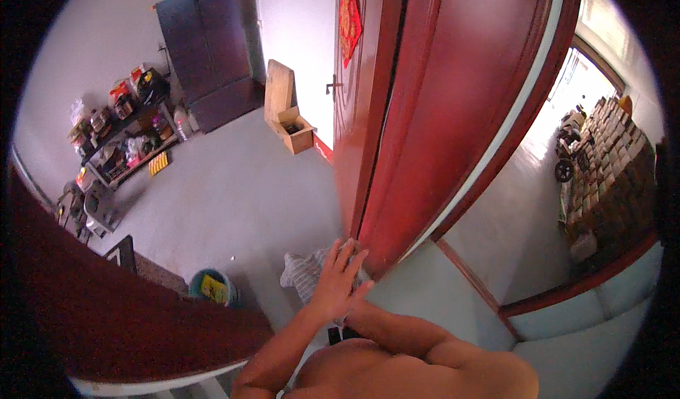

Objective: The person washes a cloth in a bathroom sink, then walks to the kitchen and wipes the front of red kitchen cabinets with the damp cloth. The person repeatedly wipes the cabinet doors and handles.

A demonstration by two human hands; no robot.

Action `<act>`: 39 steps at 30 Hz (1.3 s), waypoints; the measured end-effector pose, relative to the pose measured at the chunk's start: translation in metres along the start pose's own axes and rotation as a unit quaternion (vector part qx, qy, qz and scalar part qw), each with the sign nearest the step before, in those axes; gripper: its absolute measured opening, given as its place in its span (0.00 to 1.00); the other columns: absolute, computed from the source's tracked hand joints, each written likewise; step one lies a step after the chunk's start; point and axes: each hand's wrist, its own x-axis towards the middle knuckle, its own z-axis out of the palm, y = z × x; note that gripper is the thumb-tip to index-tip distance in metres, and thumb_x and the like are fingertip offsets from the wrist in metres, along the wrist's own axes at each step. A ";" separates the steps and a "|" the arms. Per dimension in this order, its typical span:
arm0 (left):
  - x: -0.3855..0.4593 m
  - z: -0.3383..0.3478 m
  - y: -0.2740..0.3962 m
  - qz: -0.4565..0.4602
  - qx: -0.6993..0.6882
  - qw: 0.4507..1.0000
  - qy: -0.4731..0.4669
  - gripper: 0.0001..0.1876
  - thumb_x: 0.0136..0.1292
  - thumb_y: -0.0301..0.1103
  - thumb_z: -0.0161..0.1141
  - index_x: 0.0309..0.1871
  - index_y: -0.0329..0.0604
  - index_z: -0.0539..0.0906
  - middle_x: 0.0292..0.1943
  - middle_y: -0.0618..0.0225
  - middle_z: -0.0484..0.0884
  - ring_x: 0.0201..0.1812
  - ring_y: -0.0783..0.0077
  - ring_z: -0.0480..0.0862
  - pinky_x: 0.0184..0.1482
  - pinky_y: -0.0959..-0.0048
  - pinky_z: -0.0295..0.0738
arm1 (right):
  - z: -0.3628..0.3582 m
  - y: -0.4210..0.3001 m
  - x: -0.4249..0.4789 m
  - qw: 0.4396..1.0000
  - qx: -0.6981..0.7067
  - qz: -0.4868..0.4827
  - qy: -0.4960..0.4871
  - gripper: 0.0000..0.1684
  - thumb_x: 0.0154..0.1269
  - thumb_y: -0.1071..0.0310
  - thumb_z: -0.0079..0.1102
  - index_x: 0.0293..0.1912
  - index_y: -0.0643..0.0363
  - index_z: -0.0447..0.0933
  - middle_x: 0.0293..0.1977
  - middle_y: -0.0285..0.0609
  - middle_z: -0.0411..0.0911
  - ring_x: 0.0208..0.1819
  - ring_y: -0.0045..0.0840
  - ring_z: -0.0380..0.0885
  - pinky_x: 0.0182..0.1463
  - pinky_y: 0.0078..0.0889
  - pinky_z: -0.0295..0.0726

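My left hand (337,282) is spread with its back up and its fingers slightly apart, over a crumpled grey-and-white striped cloth (303,277). The cloth shows on both sides of the hand; whether the palm touches it cannot be told. My right forearm (393,324) reaches in from the right and crosses just below the left wrist. The right hand is hidden behind the left one, so its hold on the cloth cannot be made out. Close beyond the fingertips stands the lower edge of a red wooden door (366,186).
A teal bucket (234,292) with a yellow item stands left of the cloth. A dark red panel (159,330) fills the lower left. Farther off are a loaded shelf (114,178), a dark cabinet (212,53) and a cardboard box (300,141). Stacked blocks (611,149) stand at right beyond the doorway.
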 end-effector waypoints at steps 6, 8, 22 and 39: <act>0.040 -0.035 -0.054 0.030 -0.076 0.995 -0.059 0.38 0.66 0.52 0.60 0.74 0.41 0.65 0.77 0.46 0.55 0.79 0.41 0.48 0.76 0.46 0.49 | 0.009 -0.048 0.087 1.000 0.012 -0.023 -0.004 0.33 0.72 0.44 0.52 0.66 0.57 0.70 0.58 0.41 0.73 0.60 0.33 0.71 0.62 0.38 0.72; 0.049 -0.055 -0.079 0.016 -0.220 0.972 -0.077 0.38 0.68 0.54 0.57 0.74 0.38 0.65 0.76 0.45 0.58 0.79 0.44 0.49 0.76 0.45 0.48 | 0.021 -0.069 0.118 0.999 0.013 -0.024 -0.016 0.34 0.72 0.44 0.53 0.66 0.57 0.70 0.58 0.42 0.72 0.60 0.34 0.71 0.62 0.39 0.72; 0.204 -0.113 -0.240 -0.176 -0.777 0.591 0.128 0.14 0.75 0.41 0.50 0.54 0.42 0.76 0.43 0.54 0.81 0.30 0.67 0.79 0.30 0.77 0.76 | 0.143 -0.112 0.268 0.995 0.001 -0.039 -0.096 0.37 0.68 0.42 0.57 0.66 0.58 0.70 0.61 0.47 0.70 0.63 0.40 0.68 0.65 0.45 0.69; 0.311 -0.166 -0.396 0.014 -0.508 0.860 -0.033 0.18 0.67 0.35 0.61 0.56 0.35 0.80 0.56 0.56 0.81 0.60 0.57 0.79 0.63 0.59 0.72 | 0.236 -0.230 0.379 0.667 -0.419 -0.525 0.321 0.42 0.63 0.39 0.62 0.66 0.59 0.69 0.64 0.52 0.68 0.67 0.47 0.65 0.69 0.51 0.66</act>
